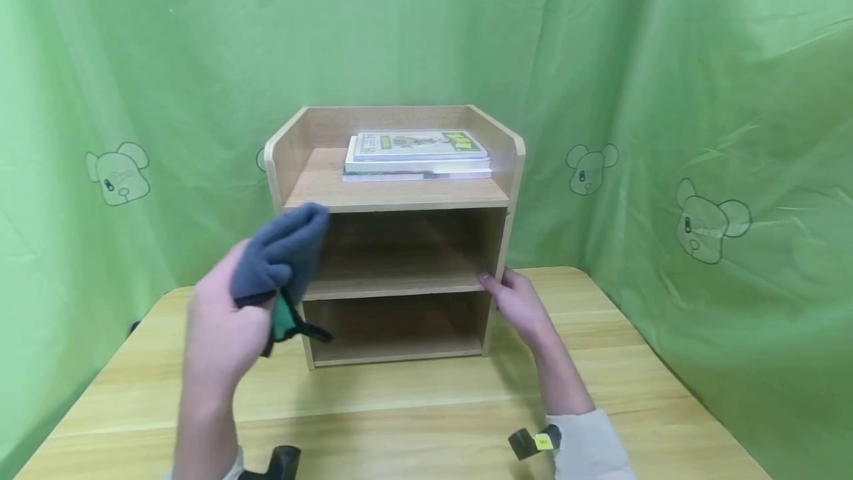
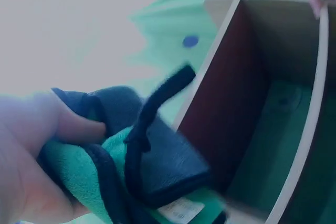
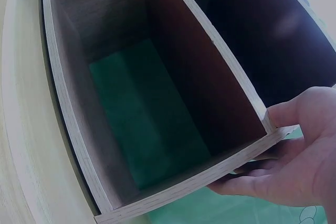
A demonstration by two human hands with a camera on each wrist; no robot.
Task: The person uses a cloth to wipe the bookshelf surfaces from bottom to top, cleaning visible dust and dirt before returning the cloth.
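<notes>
My left hand (image 1: 223, 313) grips a folded cloth (image 1: 283, 250), blue-grey on one side and green on the other. In the left wrist view the cloth (image 2: 163, 166) shows dark edging, a dark hanging strap and a white label. It is held up in front of the left side of a small wooden shelf unit (image 1: 396, 292). My right hand (image 1: 520, 302) holds the unit's right side panel, thumb at the front edge by the middle board. The right wrist view shows this hand (image 3: 294, 161) with its fingers behind the panel's outer face.
A short stack of books (image 1: 416, 158) lies on the unit's top board. The unit stands on a light wooden table (image 1: 400, 413). Green curtains (image 1: 200, 58) with cartoon prints hang behind and at both sides.
</notes>
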